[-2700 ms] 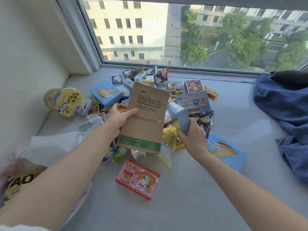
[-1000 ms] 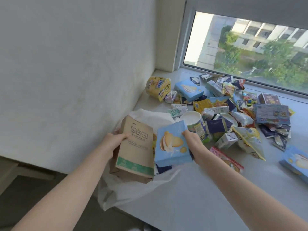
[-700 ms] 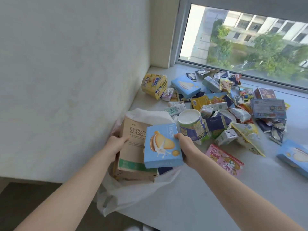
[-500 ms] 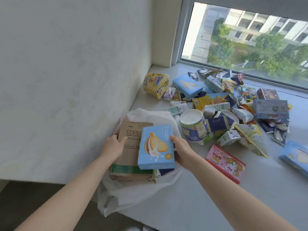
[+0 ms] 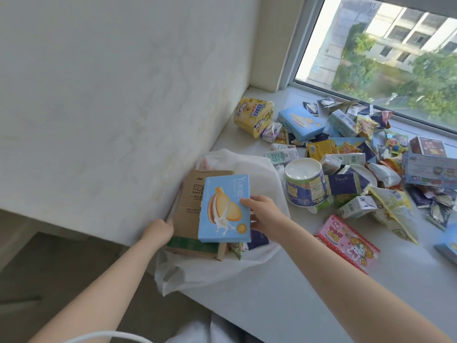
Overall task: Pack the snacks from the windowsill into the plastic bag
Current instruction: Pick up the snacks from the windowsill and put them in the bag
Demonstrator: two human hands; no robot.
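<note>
Moments ago both boxes were held up over the heap in the middle of the windowsill (image 5: 284,305); now they have been carried to the lower centre of the frame and lowered into the open mouth of the white plastic bag (image 5: 247,268), which hangs over the sill's near left end against the wall. The left hand (image 5: 158,231) grips the brown box (image 5: 190,206) at its lower left edge, its fingertips hidden behind the cardboard. The right hand (image 5: 264,214) pinches the right edge of the blue biscuit box (image 5: 225,209), thumb on its printed face, and that box now lies on top of the brown one. Both hands are clamped on, so neither box has been let go. The two look ready to be released into the bag. Most of the snacks (image 5: 358,157) remain scattered at right, among them a round tub (image 5: 304,184) and a pink packet (image 5: 346,241), so the packing seems far from finished.
</note>
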